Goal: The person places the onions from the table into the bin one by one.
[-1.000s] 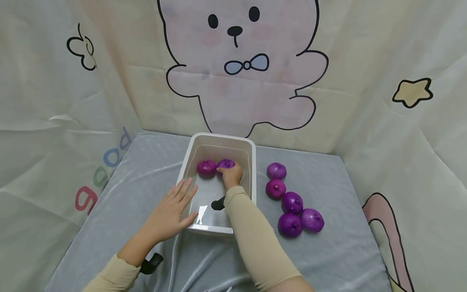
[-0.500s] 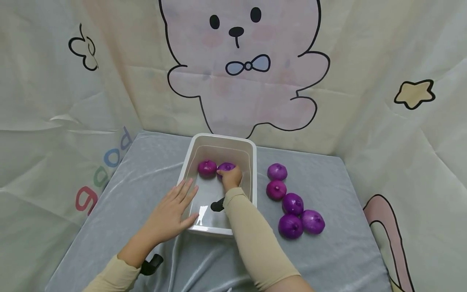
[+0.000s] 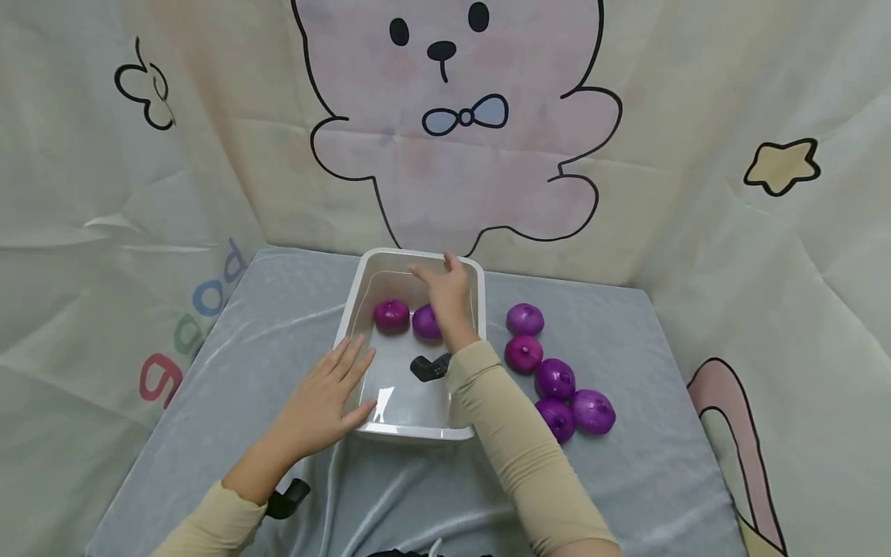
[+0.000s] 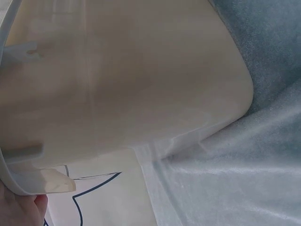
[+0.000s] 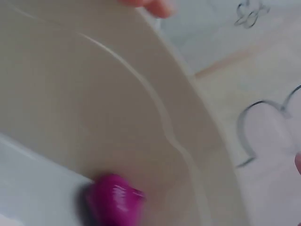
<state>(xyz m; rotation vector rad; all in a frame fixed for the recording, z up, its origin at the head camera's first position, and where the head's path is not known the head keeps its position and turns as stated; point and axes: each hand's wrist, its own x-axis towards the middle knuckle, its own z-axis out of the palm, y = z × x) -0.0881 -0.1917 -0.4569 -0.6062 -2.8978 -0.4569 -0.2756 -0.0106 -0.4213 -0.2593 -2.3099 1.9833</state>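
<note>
My left hand [image 3: 323, 398] rests with straight, spread fingers over the left rim of a white plastic bin [image 3: 353, 298]. The left wrist view shows the bin's outer wall [image 4: 155, 70], with part of the hand at its rim. My right hand [image 3: 448, 298] is raised over the bin's far right part, fingers extended and holding nothing. Inside the bin sit a magenta onion [image 3: 391, 316] and a purple onion [image 3: 426, 323], the latter partly hidden behind the right hand. The right wrist view has the magenta onion [image 5: 115, 200] against the inner wall.
Several purple onions [image 3: 554, 379] lie on the grey cloth [image 3: 668, 464] right of the bin. A printed curtain [image 3: 529, 193] hangs close behind the bin and along both sides. Black wrist devices [image 3: 430, 367] are worn on the wrists.
My right hand has let go of the purple onion, leaving it beside the magenta one, and has risen up and away toward the bin's far right. The left hand stays on the rim.
</note>
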